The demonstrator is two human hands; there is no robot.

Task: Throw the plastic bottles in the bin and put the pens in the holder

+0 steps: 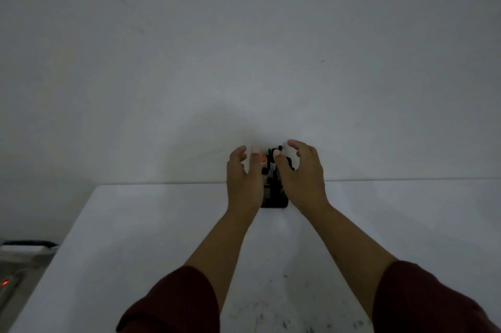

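A black pen holder (273,196) stands at the far edge of the white table (135,238), against the wall. Pens (268,163) stick up out of it, one with an orange cap. My left hand (244,181) is just left of the holder and my right hand (302,175) just right of it. Both have curled, spread fingers on either side of the pens. Neither hand visibly grips anything. The hands hide most of the holder. No plastic bottle is in view.
A plain white wall (244,48) rises behind the table. Down at the left, below the table's edge, sits a grey container with a dark rim (24,247) and a small red light (5,282). Dark specks mark the near tabletop.
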